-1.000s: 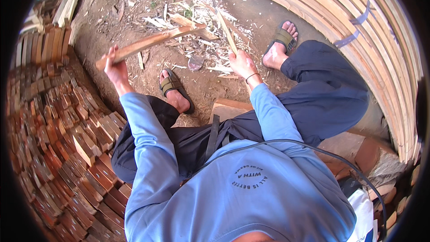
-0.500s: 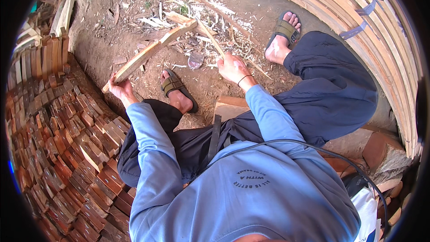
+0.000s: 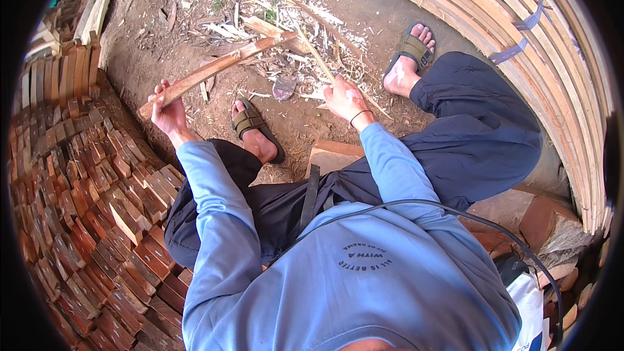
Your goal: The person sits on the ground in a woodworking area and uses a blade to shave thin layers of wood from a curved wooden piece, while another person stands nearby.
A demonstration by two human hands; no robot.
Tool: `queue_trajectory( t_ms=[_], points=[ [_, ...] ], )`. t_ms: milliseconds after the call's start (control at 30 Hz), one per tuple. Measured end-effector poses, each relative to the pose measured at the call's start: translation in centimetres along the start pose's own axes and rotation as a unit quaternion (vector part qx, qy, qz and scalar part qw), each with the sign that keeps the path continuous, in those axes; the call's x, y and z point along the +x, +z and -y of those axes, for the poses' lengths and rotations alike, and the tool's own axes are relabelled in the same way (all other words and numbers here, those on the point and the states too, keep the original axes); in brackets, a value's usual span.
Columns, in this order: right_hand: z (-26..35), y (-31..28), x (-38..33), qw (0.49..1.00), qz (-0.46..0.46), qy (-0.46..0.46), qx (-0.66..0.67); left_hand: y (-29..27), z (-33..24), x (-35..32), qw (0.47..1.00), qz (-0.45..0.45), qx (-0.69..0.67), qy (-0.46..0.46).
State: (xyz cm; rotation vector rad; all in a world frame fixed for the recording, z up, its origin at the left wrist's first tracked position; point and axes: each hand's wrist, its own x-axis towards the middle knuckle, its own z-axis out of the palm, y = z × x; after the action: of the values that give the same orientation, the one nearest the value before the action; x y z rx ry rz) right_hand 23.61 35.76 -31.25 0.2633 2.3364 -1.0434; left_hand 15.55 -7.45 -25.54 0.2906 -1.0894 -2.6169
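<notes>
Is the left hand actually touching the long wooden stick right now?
Touching. The head view shows the left hand wrapped around the near end of the long wooden stick, fingers closed on it with no gap.

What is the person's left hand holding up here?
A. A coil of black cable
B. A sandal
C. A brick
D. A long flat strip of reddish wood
D: the left hand grips the near end of a long wood strip that slants up over the shavings on the dirt, while the right hand holds a thin blade-like tool.
</notes>
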Motion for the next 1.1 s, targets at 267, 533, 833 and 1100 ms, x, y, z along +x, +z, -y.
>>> queue_trajectory(
  t_ms=[267,533,833,1100],
  points=[
    [1.6,0.7,-1.4,0.997,-0.045,-0.043,0.047,0.9,-0.6,0.9,0.998,0.063,0.015,-0.018],
    [-0.3,4.6,-1.1,0.993,-0.056,-0.099,0.006,1.0,0.2,2.3,0.990,-0.114,0.084,0.024],
    [-3.9,7.5,1.5,0.980,-0.080,-0.182,-0.004,3.8,1.3,3.0,0.969,-0.152,0.167,0.097],
    [-3.1,6.3,0.5,0.976,-0.152,-0.157,0.014,7.0,1.7,2.7,0.943,-0.170,0.252,0.133]
  ],
)
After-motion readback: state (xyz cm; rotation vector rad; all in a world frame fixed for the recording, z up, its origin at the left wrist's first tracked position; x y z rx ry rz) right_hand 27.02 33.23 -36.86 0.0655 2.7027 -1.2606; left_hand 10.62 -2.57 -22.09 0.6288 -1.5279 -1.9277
